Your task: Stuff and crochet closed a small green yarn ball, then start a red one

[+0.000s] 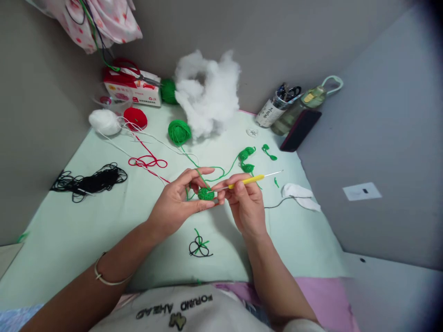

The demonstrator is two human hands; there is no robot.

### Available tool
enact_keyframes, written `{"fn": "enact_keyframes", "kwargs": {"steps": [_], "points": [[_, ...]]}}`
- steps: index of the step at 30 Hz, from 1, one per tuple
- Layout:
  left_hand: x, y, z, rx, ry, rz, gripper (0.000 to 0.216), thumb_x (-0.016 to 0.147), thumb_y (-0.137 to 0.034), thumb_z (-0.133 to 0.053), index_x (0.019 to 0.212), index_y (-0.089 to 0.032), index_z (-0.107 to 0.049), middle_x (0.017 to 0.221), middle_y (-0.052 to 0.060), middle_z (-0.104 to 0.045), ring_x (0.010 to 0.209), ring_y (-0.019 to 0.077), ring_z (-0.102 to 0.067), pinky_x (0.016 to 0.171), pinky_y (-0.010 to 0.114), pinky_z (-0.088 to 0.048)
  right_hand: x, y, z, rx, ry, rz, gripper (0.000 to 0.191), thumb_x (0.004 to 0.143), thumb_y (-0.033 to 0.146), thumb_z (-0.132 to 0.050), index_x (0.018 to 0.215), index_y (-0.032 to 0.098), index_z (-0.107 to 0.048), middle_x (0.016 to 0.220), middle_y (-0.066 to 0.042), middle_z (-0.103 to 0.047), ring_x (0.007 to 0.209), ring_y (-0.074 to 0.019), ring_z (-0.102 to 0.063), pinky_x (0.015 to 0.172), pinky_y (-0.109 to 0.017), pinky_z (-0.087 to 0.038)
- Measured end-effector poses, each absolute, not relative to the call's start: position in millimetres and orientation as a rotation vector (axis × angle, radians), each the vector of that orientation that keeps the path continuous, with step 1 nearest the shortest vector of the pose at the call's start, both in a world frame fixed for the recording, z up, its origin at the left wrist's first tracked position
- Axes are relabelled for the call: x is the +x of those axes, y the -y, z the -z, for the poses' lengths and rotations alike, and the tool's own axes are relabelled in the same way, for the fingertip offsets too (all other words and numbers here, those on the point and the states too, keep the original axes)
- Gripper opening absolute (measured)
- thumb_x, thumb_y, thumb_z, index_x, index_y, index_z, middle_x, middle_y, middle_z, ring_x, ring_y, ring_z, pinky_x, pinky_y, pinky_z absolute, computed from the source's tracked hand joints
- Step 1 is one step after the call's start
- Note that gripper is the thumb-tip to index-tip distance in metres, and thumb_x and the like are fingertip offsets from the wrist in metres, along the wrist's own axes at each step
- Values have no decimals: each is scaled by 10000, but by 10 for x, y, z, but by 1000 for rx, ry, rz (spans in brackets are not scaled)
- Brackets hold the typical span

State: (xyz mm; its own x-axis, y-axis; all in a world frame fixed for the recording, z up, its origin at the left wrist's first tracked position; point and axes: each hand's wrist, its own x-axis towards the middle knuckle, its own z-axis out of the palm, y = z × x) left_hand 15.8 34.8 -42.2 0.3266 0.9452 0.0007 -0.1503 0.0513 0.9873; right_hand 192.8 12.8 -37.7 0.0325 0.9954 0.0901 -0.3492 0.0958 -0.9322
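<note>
Between the fingertips of my left hand (178, 196) is a small round green crochet piece (206, 194), with yarn running over the fingers. My right hand (247, 203) grips a crochet hook (247, 181) by its yellow handle. One thin metal end of the hook reaches the crochet piece, and the other points away to the right. Whether the tip is inside a stitch is too small to tell. A green yarn ball (179, 132) lies beyond my hands, its strand leading toward them. Finished-looking green crochet pieces (246, 159) rest to the right.
White stuffing (209, 90) is heaped at the back. Left are a white yarn ball (104, 122), red yarn (135, 119), black yarn (95, 182) and scissors (138, 74) on a box. Right are a pen cup (272, 111), bottle (304, 108) and phone (300, 130). Black-green yarn scraps (200, 247) lie near me.
</note>
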Motion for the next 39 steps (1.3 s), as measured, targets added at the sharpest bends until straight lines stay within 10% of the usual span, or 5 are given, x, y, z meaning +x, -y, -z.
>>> {"fn": "enact_keyframes", "kwargs": {"steps": [39], "points": [[141, -355, 371, 928, -731, -911, 578, 776, -230, -863, 1325, -280, -687, 969, -6, -689, 922, 140, -668, 840, 254, -530, 2001, -87, 383, -868, 1421, -910, 136, 981, 235, -637, 1027, 259, -764, 1039, -56, -792, 862, -176, -743, 733, -337, -633]]}}
